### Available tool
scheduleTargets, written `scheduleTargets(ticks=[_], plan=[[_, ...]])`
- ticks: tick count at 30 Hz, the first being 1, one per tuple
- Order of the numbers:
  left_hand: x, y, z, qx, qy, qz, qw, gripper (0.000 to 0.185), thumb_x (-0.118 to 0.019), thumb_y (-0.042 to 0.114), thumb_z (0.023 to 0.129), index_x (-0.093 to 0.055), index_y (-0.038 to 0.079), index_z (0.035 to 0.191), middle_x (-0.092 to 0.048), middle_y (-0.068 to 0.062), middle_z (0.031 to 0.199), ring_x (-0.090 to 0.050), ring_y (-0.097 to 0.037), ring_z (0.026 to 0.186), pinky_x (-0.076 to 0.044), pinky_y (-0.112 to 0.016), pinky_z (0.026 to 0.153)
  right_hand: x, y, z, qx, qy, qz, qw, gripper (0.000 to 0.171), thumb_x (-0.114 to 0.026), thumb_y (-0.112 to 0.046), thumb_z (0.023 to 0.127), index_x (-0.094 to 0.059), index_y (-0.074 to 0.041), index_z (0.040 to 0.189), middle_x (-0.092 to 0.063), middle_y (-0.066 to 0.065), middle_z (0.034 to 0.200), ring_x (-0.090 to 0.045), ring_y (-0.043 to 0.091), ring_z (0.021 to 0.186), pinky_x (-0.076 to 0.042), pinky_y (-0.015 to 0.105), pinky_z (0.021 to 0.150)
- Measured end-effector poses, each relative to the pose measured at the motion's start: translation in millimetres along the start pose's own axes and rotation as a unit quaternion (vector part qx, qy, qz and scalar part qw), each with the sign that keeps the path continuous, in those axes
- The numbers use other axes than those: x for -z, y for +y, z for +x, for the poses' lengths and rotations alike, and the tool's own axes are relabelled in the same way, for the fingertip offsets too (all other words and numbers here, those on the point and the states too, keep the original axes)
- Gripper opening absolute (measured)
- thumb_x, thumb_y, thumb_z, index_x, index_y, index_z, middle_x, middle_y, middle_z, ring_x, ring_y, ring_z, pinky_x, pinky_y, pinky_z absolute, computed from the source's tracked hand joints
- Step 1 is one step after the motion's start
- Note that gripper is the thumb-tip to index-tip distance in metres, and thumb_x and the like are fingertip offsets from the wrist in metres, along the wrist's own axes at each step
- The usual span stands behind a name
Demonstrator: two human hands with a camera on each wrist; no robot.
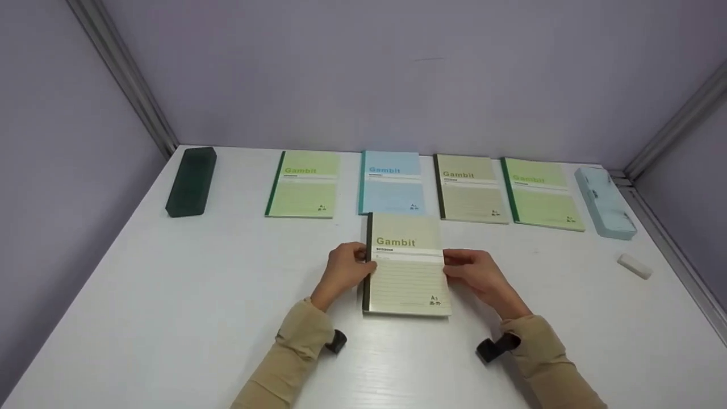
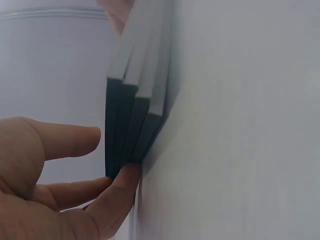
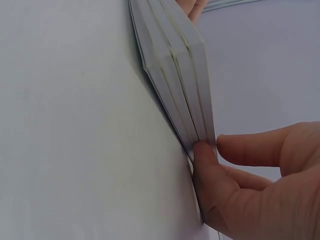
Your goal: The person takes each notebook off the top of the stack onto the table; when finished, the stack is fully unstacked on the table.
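A stack of several notebooks (image 1: 406, 284) lies at the middle of the white table, a beige "Gambit" one on top with its dark spine to the left. My left hand (image 1: 345, 270) grips the spine side; its thumb overlaps the cover edge in the head view. In the left wrist view its fingertips are at the lower part of the dark spines (image 2: 122, 130). Across the stack, my right hand (image 1: 474, 272) holds the page side, thumb at the top cover's edge. The right wrist view shows its fingers against the page edges (image 3: 172, 70), the notebooks slightly uneven.
Along the back lie a green notebook (image 1: 306, 193), a blue one (image 1: 392, 193), a beige one (image 1: 471, 199) and another green one (image 1: 539, 201). A dark green case (image 1: 192, 182) is at far left. On the right are a light blue case (image 1: 605, 204) and a white eraser (image 1: 634, 266).
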State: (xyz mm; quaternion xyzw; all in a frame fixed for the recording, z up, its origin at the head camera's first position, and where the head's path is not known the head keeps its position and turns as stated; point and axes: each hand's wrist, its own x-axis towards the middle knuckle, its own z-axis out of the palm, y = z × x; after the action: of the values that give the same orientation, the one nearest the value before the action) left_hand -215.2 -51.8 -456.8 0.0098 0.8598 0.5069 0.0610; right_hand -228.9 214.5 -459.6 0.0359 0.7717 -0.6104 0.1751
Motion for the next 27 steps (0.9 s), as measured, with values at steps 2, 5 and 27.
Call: scheduleTargets(ticks=[2, 5, 27], plan=[[1.3, -1.6, 2.8, 0.009, 0.002, -0.004, 1.0000, 0.030, -0.067, 0.007, 0.082, -0.066, -0.003, 0.110, -0.066, -0.010, 0.096, -0.059, -0.019, 0.087, -0.051, -0.033, 0.075, -2, 1, 1, -0.003, 0.001, -0.004, 1.000, 0.048, -0.060, 0.005, 0.088, -0.048, 0.008, 0.134, -0.054, 0.025, 0.129, -0.060, 0.019, 0.102, -0.051, 0.028, 0.086], [2.2, -2.0, 3.9, 0.014, 0.001, -0.008, 0.9999, 0.033, -0.068, 0.006, 0.080, -0.066, -0.004, 0.111, -0.066, -0.011, 0.097, -0.059, -0.020, 0.087, -0.051, -0.033, 0.075, -3, 1, 1, -0.007, 0.003, -0.017, 1.000, 0.050, -0.061, 0.005, 0.086, -0.049, 0.007, 0.135, -0.053, 0.024, 0.131, -0.059, 0.021, 0.104, -0.050, 0.028, 0.087], [5.9, 3.1, 9.3, 0.003, -0.028, 0.016, 0.9995, 0.032, -0.069, 0.001, 0.075, -0.067, -0.003, 0.107, -0.066, -0.009, 0.093, -0.059, -0.020, 0.083, -0.049, -0.033, 0.075, 0, -12, -8, 0.004, 0.026, -0.207, 0.978, 0.061, -0.076, -0.006, 0.076, -0.054, 0.002, 0.133, -0.057, 0.019, 0.128, -0.053, 0.031, 0.111, -0.045, 0.039, 0.087]])
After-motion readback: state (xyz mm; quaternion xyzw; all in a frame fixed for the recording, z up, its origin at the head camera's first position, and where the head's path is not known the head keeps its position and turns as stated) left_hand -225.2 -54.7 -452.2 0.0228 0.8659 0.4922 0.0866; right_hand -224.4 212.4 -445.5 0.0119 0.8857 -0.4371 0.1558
